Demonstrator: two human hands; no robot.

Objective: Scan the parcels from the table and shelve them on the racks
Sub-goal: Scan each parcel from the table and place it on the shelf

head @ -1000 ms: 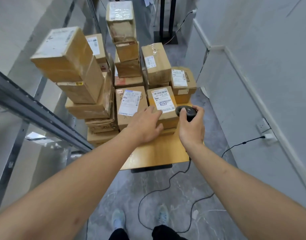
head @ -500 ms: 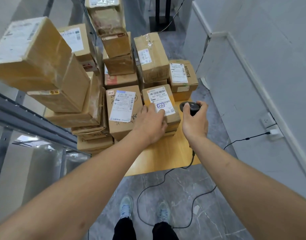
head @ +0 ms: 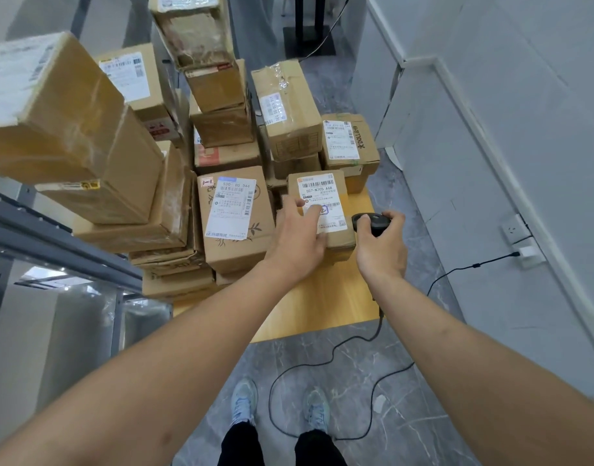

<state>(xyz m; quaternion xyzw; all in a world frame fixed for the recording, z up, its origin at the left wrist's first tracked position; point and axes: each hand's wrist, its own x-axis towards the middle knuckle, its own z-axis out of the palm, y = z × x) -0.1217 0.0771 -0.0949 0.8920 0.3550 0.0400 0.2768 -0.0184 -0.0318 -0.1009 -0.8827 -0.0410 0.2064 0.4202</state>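
Half a second ago our left hand lay on the near edge of the small parcel; now it has slid further up onto it, fingers laid over the lower half of the white label and reaching round the left side. We cannot tell whether the thumb is gripping or only resting. The barcode just beyond our fingertips is uncovered.

Our right hand has stayed just right of that parcel, fingers curled round the black scanner, whose cable trails down to the floor. The scanner head sits beside the parcel's right edge, not yet over the barcode.

We have also stepped closer: the table and the stacked boxes left of our left hand fill more of the view.

So we judge this parcel is picked out and steadied, and the scan comes next. It has not left the table, and shelving waits.
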